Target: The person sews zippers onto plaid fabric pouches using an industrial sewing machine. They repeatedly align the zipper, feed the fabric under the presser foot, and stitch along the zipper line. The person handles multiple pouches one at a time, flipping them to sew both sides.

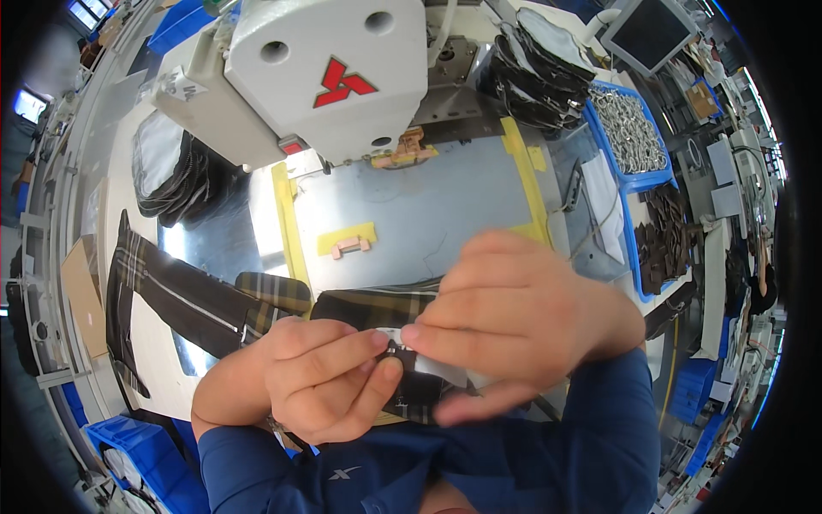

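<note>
My left hand (321, 377) is closed in a pinch, thumb and forefinger on a small metal fitting (395, 346) with a dark strap piece. Its exact shape is mostly hidden by the fingertips. From the other side, the fingertips of my right hand (522, 321) press together at the same fitting; that hand is slightly blurred. Below and behind the hands lies dark plaid fabric (364, 306), with a white patch (438, 370) showing under the right hand. To the left stretches a plaid piece with a zipper (193, 295).
A white sewing machine head (330, 120) stands ahead over a metal plate (411, 214) edged with yellow tape. A copper-coloured jig (349, 247) lies on it. Fabric stacks (167, 167) flank the machine. At right are blue trays of metal hardware (629, 128) and brown strips (659, 236).
</note>
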A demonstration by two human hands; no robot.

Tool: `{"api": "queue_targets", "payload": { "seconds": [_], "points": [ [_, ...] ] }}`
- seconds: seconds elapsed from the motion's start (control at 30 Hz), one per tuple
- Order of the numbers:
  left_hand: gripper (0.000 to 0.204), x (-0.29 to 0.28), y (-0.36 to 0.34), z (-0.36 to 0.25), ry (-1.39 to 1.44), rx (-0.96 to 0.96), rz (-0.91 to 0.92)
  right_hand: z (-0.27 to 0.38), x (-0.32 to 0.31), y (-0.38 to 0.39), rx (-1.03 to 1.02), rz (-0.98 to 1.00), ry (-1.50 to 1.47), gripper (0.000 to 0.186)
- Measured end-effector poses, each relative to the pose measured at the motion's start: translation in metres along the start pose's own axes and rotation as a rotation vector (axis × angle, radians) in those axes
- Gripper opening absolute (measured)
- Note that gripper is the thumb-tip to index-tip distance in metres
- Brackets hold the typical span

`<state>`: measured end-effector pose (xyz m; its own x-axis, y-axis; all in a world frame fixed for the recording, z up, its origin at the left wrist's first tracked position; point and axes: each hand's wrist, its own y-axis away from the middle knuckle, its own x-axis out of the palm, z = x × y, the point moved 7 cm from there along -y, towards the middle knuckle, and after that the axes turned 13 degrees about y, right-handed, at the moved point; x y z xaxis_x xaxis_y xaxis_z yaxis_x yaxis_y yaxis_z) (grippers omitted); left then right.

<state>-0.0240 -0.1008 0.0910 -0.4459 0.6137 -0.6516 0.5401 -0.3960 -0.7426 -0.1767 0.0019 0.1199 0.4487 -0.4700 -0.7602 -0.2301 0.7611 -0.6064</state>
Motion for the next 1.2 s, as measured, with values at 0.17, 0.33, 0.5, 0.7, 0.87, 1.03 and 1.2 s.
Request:
{"api": "queue_targets", "payload": {
  "seconds": [0.17, 0.33, 0.5, 0.7, 0.87, 1.03, 1.2],
  "points": [
    [0.037, -0.01, -0.013, 0.008, 0.032, -0.093, -0.049, 0.001, 0.002, 0.007, -0.088, -0.094, 0.099, 0.022],
    [0.029, -0.041, -0.021, 0.039, 0.494, -0.498, -0.161, 0.007, -0.005, 0.006, -0.136, -0.121, 0.037, 0.019],
    [0.017, -0.036, -0.023, 0.04, 0.617, -0.506, -0.063, 0.011, -0.004, 0.006, -0.14, -0.125, 0.017, 0.015],
    [0.022, -0.033, -0.026, 0.033, 0.352, -0.455, -0.118, 0.014, 0.0, 0.007, -0.148, -0.137, 0.025, 0.013],
    [0.02, -0.033, -0.032, 0.022, 0.186, -0.234, -0.022, 0.016, -0.002, 0.006, -0.152, -0.148, 0.034, 0.012],
    [0.017, -0.023, -0.026, 0.02, 0.174, -0.225, -0.044, 0.017, 0.0, 0.004, -0.157, -0.132, 0.029, 0.012],
    [0.015, -0.021, -0.026, 0.026, 0.316, -0.275, -0.059, 0.017, 0.001, 0.007, -0.159, -0.152, 0.038, 0.009]
  ]
}}
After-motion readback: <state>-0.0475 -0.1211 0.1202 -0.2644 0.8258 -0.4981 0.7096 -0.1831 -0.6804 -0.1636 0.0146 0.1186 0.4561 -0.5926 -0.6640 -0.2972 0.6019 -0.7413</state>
